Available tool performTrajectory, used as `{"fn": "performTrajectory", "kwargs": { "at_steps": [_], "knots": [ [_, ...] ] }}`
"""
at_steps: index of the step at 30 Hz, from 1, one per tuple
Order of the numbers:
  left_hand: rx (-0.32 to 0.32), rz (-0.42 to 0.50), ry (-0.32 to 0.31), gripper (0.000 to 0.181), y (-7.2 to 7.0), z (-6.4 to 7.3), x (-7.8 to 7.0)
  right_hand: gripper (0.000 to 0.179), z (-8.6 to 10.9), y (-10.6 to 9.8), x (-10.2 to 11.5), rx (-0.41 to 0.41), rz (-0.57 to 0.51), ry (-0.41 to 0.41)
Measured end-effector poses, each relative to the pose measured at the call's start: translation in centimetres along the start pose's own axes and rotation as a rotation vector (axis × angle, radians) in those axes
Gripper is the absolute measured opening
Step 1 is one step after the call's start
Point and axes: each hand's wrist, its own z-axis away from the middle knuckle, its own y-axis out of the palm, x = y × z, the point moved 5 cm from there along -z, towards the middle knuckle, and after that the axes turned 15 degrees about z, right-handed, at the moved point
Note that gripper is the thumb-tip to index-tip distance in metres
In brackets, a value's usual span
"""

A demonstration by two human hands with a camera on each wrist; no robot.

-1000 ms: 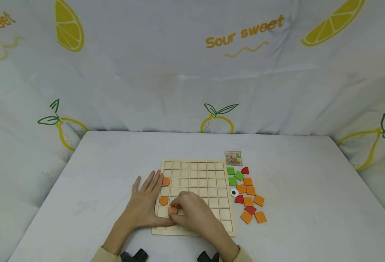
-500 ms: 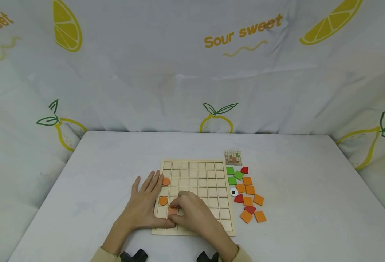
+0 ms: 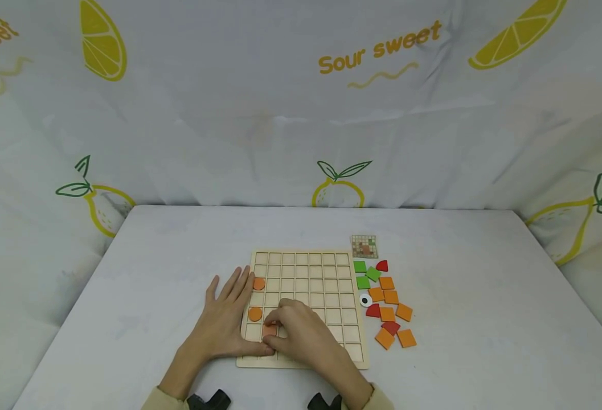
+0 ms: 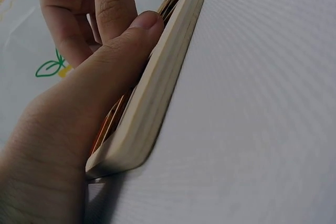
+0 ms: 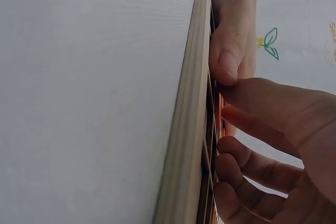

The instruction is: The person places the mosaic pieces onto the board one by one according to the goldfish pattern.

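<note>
A wooden grid board [image 3: 313, 285] lies flat before me. Two orange discs sit in its left column, an upper disc [image 3: 258, 283] and a lower disc [image 3: 255, 314]. My left hand [image 3: 222, 324] is spread along the left edge, fingers straight, its thumb reaching over the lower left squares. Over that same corner, my right hand [image 3: 303, 333] pinches an orange tile [image 3: 269, 330] between thumb and forefinger, down at the grid; part of the tile is hidden. In the right wrist view the right thumb [image 5: 268, 98] meets the left thumb [image 5: 228, 61] just above the board.
Right of the board lie loose pieces: green squares [image 3: 360, 266], orange squares [image 3: 404, 312], red quarter rounds [image 3: 382, 266] and a white eye disc [image 3: 365, 300]. A small pattern card [image 3: 364, 246] lies behind them. A white cloth with lemon prints hangs behind the table.
</note>
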Motion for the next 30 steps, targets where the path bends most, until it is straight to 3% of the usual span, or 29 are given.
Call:
{"fn": "performTrajectory", "kwargs": {
  "at_steps": [13,19,30],
  "knots": [
    [0.027,0.037,-0.034,0.146,-0.1,-0.1,-0.2,0.028,0.8,-2.1,-1.5,0.021,0.002,0.109],
    [0.035,0.039,-0.049,0.146,-0.2,0.0,-0.1,0.024,2.1,-4.4,-3.4,-0.050,0.047,0.144],
    [0.023,0.053,-0.031,0.146,0.1,0.0,-0.1,0.022,5.7,-7.1,-7.9,-0.076,0.049,0.327]
  ]
}}
